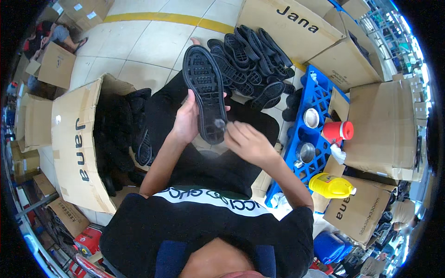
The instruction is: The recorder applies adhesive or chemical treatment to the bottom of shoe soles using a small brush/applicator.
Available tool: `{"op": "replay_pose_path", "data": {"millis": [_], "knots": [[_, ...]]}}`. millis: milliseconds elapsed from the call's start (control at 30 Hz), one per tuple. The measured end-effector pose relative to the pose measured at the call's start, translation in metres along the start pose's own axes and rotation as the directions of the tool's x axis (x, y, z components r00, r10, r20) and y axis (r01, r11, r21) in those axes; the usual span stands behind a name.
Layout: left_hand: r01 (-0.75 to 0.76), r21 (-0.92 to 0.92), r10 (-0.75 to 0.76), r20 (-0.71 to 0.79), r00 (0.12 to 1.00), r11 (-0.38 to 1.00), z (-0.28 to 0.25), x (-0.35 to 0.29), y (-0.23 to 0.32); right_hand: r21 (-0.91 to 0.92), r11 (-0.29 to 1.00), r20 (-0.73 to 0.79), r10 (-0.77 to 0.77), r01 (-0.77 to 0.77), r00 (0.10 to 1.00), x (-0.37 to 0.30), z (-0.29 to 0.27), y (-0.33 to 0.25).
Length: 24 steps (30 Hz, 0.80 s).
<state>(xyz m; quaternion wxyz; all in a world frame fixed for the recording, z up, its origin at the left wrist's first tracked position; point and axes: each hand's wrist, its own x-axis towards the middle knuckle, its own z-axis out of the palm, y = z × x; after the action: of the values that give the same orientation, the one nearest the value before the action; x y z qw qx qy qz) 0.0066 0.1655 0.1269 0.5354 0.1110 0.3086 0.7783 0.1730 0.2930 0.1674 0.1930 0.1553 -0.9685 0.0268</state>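
Sole of a shoe, black and elongated (pixel 203 85), is held upright above the seated person's lap, well off the floor. From where I stand, the left hand (pixel 186 118) is clamped on its middle section: the palm lies along the left edge, and fingertips show at the opposite edge. The right hand (pixel 248 142) sits just beside the lower right edge, fingers drawn together. Near their tips is a pale, blurred patch; I cannot tell whether anything is gripped there.

Sole construction: rounded ends, raised rim, recessed face. The upper part carries a moulded lattice of small cells; the lower part is smoother, with a slight sheen.

Beyond the knees, similar black soles (pixel 250 65) are heaped on pale, glossy floor tiles (pixel 139 51). To the person's left, an open box of brown cardboard (pixel 76 143) contains dark items, with ridged soles showing at its mouth.

To the person's right is a blue plastic rack (pixel 296 125) with an openwork grid. It supports a pale-topped round tub (pixel 311 118), a shiny metal tin (pixel 305 152), a red cylindrical container (pixel 336 131) and a yellow bottle with a white cap (pixel 331 186).
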Motion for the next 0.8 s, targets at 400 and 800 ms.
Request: {"op": "replay_pose_path", "data": {"millis": [400,800], "knots": [[0.124,0.03,-0.125,0.02,0.992,0.992,0.006,0.029,-0.035,0.107,0.985,-0.091,0.147,-0.137,0.985,-0.038,0.015,0.015],[0.289,-0.042,-0.292,-0.17,0.941,0.956,-0.047,0.227,-0.075,0.732,0.214,-0.051,0.964,-0.647,0.261,-0.14,0.071,-0.029]]}}
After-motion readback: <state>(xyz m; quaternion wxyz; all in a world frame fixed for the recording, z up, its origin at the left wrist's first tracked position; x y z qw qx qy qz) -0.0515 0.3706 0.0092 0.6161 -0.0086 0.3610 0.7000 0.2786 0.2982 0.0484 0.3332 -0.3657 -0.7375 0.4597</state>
